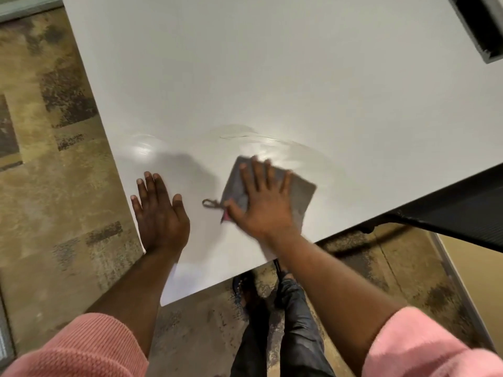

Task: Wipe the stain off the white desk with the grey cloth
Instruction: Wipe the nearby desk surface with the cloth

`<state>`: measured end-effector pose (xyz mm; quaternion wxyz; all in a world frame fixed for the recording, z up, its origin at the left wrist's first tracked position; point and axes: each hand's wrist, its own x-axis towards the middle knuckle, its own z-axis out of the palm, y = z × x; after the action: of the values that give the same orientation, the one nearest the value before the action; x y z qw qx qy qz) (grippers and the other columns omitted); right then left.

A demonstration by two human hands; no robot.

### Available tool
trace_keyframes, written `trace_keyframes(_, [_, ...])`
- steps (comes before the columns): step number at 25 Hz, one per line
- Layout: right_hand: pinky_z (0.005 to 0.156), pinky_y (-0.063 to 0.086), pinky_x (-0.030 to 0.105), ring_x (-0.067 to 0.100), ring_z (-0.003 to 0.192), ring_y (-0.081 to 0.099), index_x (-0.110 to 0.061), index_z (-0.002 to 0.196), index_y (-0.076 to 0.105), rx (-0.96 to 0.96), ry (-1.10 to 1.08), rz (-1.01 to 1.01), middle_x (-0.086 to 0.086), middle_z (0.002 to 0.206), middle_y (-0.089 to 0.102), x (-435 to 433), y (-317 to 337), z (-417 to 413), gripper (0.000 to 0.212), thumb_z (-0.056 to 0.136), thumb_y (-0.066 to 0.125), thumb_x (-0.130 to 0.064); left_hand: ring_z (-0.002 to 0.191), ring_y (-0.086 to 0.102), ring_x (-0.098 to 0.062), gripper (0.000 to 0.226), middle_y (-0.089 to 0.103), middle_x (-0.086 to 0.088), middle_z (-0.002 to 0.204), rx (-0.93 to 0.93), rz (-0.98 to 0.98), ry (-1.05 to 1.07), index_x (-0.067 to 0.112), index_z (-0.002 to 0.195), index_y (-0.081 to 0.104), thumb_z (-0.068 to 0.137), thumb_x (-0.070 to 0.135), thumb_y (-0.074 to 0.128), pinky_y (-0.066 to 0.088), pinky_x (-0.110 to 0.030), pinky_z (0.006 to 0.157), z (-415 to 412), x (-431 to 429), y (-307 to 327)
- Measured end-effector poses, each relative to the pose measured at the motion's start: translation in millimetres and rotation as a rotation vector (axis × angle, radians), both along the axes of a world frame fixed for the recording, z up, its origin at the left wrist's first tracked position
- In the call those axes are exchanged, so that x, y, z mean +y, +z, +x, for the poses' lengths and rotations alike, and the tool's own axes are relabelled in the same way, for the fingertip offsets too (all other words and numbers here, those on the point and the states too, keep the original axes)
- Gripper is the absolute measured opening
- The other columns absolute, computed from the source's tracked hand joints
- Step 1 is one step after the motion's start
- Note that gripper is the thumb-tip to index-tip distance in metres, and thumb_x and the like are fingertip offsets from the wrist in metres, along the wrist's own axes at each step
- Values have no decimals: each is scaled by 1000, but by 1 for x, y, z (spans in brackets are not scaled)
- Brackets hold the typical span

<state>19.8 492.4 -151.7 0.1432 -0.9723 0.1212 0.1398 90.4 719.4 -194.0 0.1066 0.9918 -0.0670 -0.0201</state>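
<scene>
My right hand (265,198) lies flat, fingers spread, pressing the grey cloth (302,193) onto the white desk (245,77). The cloth is a folded square with a small hanging loop (209,204) sticking out at its left. Just beyond the cloth, faint thin marks and wet smears of the stain (235,136) show on the desk surface. My left hand (158,210) rests flat and empty on the desk near its left edge, a short way left of the cloth.
The desk's corner (163,302) sits close to my body. A black chair (462,210) stands at the right edge. A dark cable slot (479,25) is cut into the desk's far right. Patterned carpet (54,159) lies to the left, my legs below.
</scene>
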Motion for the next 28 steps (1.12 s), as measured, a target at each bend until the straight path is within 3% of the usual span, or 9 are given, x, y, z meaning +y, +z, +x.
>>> trace_keyframes(3, [122,1,69,25,160,-11,-28,166,3,30,187,6,1,174,-7,29,-4,-52,83,99,25,-72,160,6,-29,65,12,-14,172,9,-11,-10,7,163,10,107,37,22,7,-52,129,0,1,1])
trace_keyframes(7, [124,4,65,24,160,-10,-32,165,-3,44,106,-49,-2,174,-6,-31,-5,-67,79,100,24,-69,160,5,-28,66,12,-14,172,35,-13,0,6,163,11,107,37,21,9,-53,129,-1,0,3])
trace_keyframes(14, [122,3,69,33,160,7,-20,166,12,-79,-189,-56,8,174,10,-32,-10,85,79,100,24,-62,160,6,-30,68,13,-15,172,51,47,7,3,162,14,106,40,19,10,-53,129,3,-1,1])
trace_keyframes(16, [122,1,68,33,159,9,-18,165,16,-106,-112,-24,9,173,12,-8,-12,128,78,100,29,-60,160,7,-30,68,13,-15,171,51,36,8,2,162,15,106,39,19,10,-52,129,4,-1,0])
trace_keyframes(19, [123,3,67,32,159,13,-19,165,20,-158,180,-12,7,173,17,31,-15,141,74,101,33,-54,160,8,-28,67,12,-15,172,18,-78,8,2,162,14,108,41,14,10,-51,129,3,0,2])
trace_keyframes(24, [125,4,64,26,161,10,-22,165,17,-199,460,24,3,174,15,49,-20,81,71,103,27,-56,160,12,-27,80,15,-15,171,-75,-439,104,1,162,16,106,59,16,11,-39,130,1,5,7])
trace_keyframes(28, [124,6,65,24,161,4,-24,166,13,-154,582,13,1,174,12,57,-21,24,70,105,30,-55,159,14,-29,88,16,-18,170,-89,-536,136,-2,161,17,104,65,22,5,-24,128,2,10,10])
